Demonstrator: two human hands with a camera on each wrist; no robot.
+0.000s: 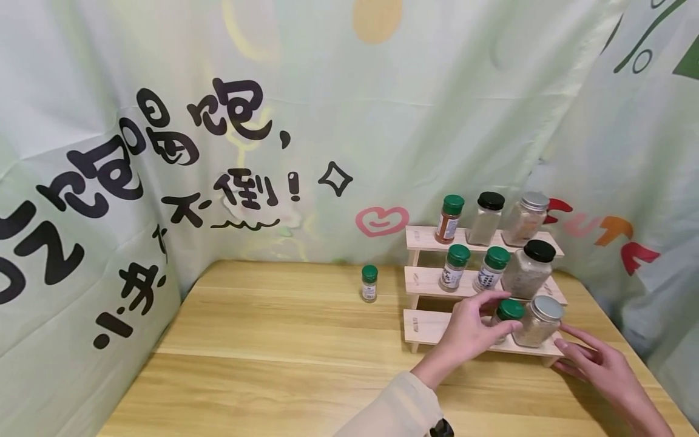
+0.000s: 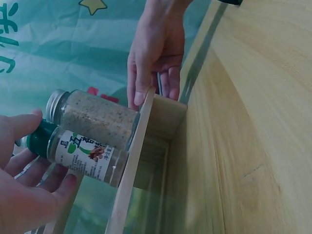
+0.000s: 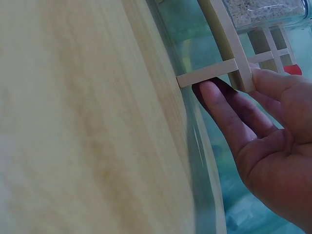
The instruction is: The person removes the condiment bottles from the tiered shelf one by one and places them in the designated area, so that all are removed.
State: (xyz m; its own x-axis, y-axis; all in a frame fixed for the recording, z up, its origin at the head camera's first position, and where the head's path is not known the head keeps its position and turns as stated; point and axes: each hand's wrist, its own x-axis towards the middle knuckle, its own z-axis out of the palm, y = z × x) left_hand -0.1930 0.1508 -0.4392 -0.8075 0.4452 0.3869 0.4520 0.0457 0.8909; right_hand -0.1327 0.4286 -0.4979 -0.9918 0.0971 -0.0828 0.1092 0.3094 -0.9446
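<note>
My left hand (image 1: pixel 471 328) holds a small green-capped spice jar (image 2: pixel 85 156) on the bottom tier of a wooden three-tier rack (image 1: pixel 431 328). Its thumb and fingers are around the cap and upper part, and the jar stands upright with its base at the board. Right beside it is a larger glass jar with a silver lid (image 1: pixel 539 321), filled with pale grains. At the rack's right end my right hand (image 1: pixel 603 370) grips the bottom board, thumb on the upper side and fingers underneath by the leg (image 3: pixel 207 73).
On the middle tier stand two green-capped jars (image 1: pixel 454 270) and a black-lidded jar (image 1: pixel 528 270). The top tier bears green-, black- and silver-lidded jars (image 1: pixel 485 221). One small green-capped jar (image 1: pixel 369 285) stands on the table (image 1: pixel 262 340) left of the rack. Printed cloth (image 1: pixel 306 121) hangs behind.
</note>
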